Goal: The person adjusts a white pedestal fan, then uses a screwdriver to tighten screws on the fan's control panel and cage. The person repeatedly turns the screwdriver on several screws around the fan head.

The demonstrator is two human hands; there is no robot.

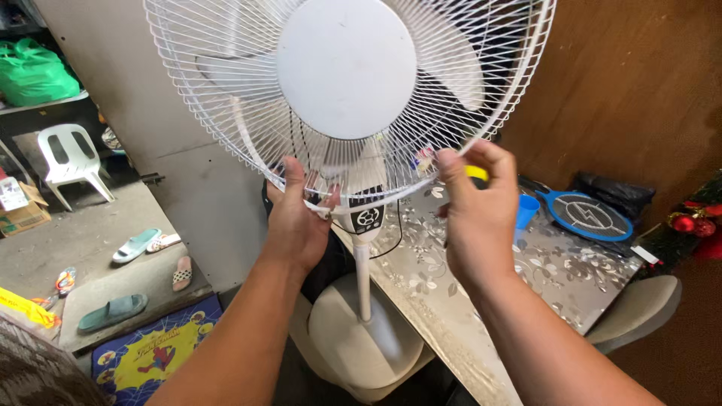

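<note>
Fan grille (226,113) rim gripped at bottom edge by left hand (297,218), steadying it; right hand (474,203) pinched on a small clip (426,159) at the rim, above tabletop (541,271).

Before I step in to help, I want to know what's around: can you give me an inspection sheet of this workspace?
Surface: table with a floral covering, right of the fan.
Job's things: white pedestal fan, front grille on, standing on its round base.
Clutter: blue racket-shaped swatter, blue cup, black bag on the table.
Grippers: left hand grips the grille's lower rim; right hand pinches the rim further right.
Cables: black cord hangs beside the fan's pole.
Surroundings: white plastic chair, sandals on the floor, cartoon mat, green bag, red baubles.
</note>
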